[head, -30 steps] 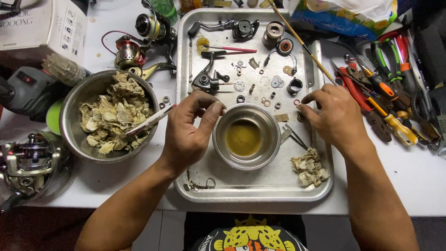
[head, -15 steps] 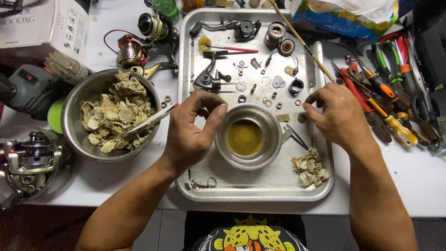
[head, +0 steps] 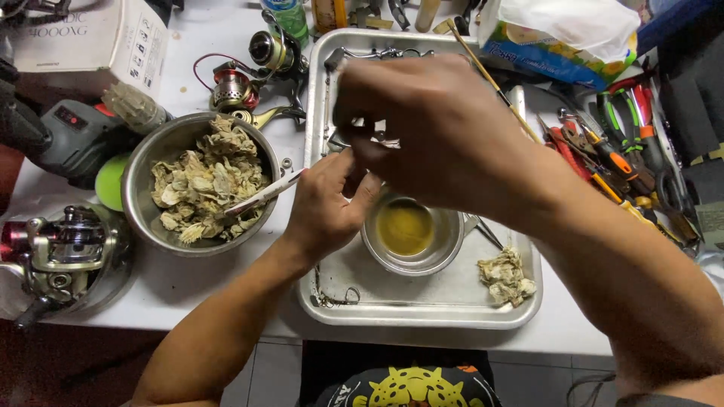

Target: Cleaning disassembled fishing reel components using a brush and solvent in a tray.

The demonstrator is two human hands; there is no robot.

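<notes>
- The left hand (head: 326, 207) is seen at the tray's left edge, its fingers (head: 354, 197) curled and pinched on a small part that is too hidden to be named.
- A slim white-handled tool (head: 264, 194) is lying across that hand, its far end reaching over the bowl of soiled wipes (head: 200, 185) to the left of the fingers.
- The right hand (head: 441, 132) is raised close to the camera, above the metal tray (head: 422, 309); its fingers are bent downward, and whether anything is gripped cannot be told.
- Just below and right of the left fingers, the small bowl of yellow liquid (head: 407, 230) is standing in the tray, with a used rag (head: 507, 277) further right.
- Progress, as judged: many wipes are already soiled and parts are laid out at the tray's far end, so cleaning seems well underway; a fishing reel (head: 64, 249) on the table looks whole.
- Against half a second ago, the right hand has been swung from the tray's right side across to the far left, now covering the laid-out parts; the left hand has hardly shifted.
</notes>
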